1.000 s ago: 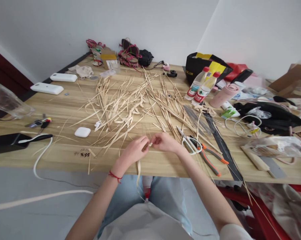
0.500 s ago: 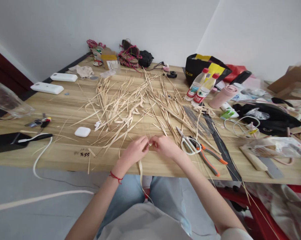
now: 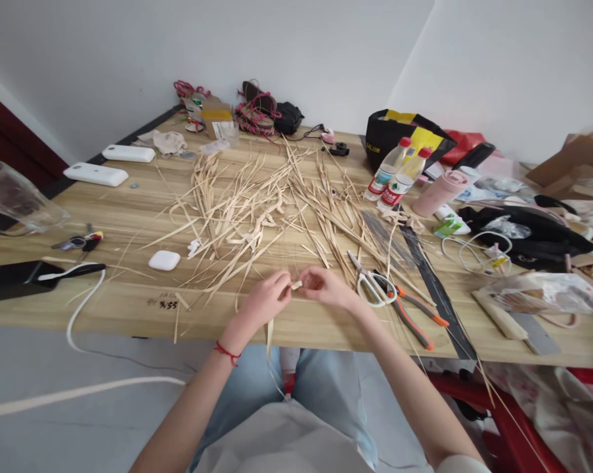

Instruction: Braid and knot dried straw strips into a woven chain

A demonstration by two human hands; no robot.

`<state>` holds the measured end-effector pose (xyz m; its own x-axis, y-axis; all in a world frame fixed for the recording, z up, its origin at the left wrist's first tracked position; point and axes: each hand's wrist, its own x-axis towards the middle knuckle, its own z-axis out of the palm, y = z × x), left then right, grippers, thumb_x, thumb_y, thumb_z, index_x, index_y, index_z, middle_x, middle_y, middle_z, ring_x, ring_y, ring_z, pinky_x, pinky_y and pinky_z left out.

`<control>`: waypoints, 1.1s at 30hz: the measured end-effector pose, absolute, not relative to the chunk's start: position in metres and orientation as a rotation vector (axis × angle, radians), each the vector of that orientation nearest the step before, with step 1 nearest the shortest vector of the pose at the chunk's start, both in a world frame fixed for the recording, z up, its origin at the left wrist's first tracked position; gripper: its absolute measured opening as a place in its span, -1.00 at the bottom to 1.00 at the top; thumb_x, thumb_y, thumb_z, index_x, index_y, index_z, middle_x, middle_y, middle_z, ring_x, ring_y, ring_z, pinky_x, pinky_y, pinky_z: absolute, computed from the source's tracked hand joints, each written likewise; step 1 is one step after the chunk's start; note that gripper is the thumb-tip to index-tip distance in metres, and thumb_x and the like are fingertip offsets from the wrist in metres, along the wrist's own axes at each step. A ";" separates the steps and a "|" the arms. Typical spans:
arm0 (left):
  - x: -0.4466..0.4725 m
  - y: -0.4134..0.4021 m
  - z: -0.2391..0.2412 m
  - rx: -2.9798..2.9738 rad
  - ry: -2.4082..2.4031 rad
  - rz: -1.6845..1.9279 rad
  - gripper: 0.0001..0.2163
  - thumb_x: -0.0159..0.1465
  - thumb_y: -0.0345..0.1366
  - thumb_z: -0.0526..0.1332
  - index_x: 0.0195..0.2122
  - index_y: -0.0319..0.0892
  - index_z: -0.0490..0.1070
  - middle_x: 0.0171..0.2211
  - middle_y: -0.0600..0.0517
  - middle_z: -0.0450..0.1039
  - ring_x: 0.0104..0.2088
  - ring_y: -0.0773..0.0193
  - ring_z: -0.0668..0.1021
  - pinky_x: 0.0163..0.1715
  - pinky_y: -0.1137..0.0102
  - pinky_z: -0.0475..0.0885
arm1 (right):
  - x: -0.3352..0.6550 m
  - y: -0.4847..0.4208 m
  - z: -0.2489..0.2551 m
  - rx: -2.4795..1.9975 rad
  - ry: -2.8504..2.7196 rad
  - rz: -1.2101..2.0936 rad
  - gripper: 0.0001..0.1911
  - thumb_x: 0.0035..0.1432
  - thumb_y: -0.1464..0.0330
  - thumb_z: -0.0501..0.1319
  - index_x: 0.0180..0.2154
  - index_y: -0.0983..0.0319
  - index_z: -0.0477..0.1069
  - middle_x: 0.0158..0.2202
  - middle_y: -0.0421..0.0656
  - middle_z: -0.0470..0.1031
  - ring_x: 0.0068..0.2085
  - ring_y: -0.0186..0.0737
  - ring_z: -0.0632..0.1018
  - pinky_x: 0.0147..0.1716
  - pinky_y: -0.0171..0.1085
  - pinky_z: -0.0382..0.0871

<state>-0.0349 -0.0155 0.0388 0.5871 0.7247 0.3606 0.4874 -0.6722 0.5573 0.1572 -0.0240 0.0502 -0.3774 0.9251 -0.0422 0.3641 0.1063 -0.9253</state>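
Observation:
My left hand (image 3: pixel 264 299) and my right hand (image 3: pixel 323 288) meet over the front edge of the wooden table (image 3: pixel 129 302). Both pinch a pale straw strip (image 3: pixel 296 285) between their fingertips. The strip's long end (image 3: pixel 269 341) hangs from my left hand past the table edge towards my lap. A red thread is tied round my left wrist. A wide heap of loose straw strips (image 3: pixel 257 203) lies just beyond my hands.
White-handled scissors (image 3: pixel 372 284) and orange-handled pliers (image 3: pixel 414 315) lie right of my right hand. A white earbud case (image 3: pixel 164 261) sits to the left. Two water bottles (image 3: pixel 395 174), a pink cup (image 3: pixel 439 192), a black bag (image 3: pixel 404 135) and cables crowd the right side.
The hands stay together at the table edge, working the strip's short end between the fingertips. The hanging end swings slightly. The view has shifted a little.

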 end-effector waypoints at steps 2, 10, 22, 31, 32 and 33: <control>-0.035 -0.016 0.038 2.438 0.978 0.787 -0.87 0.13 -0.51 0.06 -0.35 -0.15 0.28 -0.29 0.01 0.36 -0.27 0.27 0.47 -0.26 0.40 0.37 | 0.155 -0.026 0.055 -1.326 -1.932 1.042 -0.84 -0.12 0.47 0.19 -0.37 0.23 0.35 -0.55 -0.31 0.33 -0.52 -0.40 0.34 -0.50 -0.39 0.19; -0.034 -0.017 0.041 2.483 1.049 0.771 -0.86 0.14 -0.50 0.04 -0.31 -0.14 0.24 -0.27 0.01 0.36 -0.28 0.26 0.47 -0.28 0.39 0.37 | 0.135 -0.030 0.030 -1.357 -1.229 1.073 -0.90 0.05 0.31 0.04 -0.42 0.19 0.24 -0.57 -0.31 0.26 -0.56 -0.36 0.29 -0.53 -0.36 0.19; -0.031 -0.019 0.044 2.455 1.037 0.831 -0.84 0.14 -0.52 0.05 -0.31 -0.14 0.27 -0.30 0.02 0.37 -0.28 0.27 0.48 -0.26 0.38 0.38 | 0.186 -0.006 0.039 -1.048 -0.394 0.998 -0.91 -0.12 0.34 0.14 -0.49 0.22 0.27 -0.48 -0.29 0.32 -0.49 -0.42 0.36 -0.55 -0.41 0.24; -0.034 -0.021 0.045 2.369 1.001 0.870 -0.75 0.16 -0.51 0.04 -0.15 -0.14 0.30 -0.18 -0.02 0.37 -0.18 0.24 0.47 -0.16 0.33 0.39 | 0.256 -0.021 0.049 -1.270 -0.476 0.835 -0.71 -0.17 0.31 0.26 -0.33 0.21 0.28 -0.43 -0.23 0.39 -0.44 -0.33 0.48 -0.45 -0.32 0.40; -0.035 -0.021 0.046 2.361 0.985 0.871 -0.72 0.15 -0.52 0.04 -0.13 -0.14 0.30 -0.16 -0.03 0.37 -0.17 0.24 0.47 -0.16 0.33 0.39 | 0.257 -0.024 0.047 -1.337 -0.554 0.805 -0.64 -0.20 0.32 0.29 -0.28 0.21 0.29 -0.40 -0.22 0.40 -0.42 -0.30 0.48 -0.42 -0.29 0.40; -0.035 -0.021 0.047 2.354 0.969 0.868 -0.70 0.14 -0.53 0.04 -0.12 -0.13 0.30 -0.15 -0.03 0.37 -0.16 0.24 0.47 -0.15 0.33 0.39 | 0.255 -0.027 0.045 -1.412 -0.654 0.772 -0.60 -0.21 0.31 0.30 -0.25 0.22 0.29 -0.39 -0.20 0.41 -0.41 -0.28 0.48 -0.41 -0.26 0.40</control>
<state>-0.0349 -0.0214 0.0470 0.5553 0.7401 0.3793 0.4582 -0.6529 0.6031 0.2553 -0.0269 0.0454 0.6046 0.7950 -0.0494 -0.0817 0.0001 -0.9967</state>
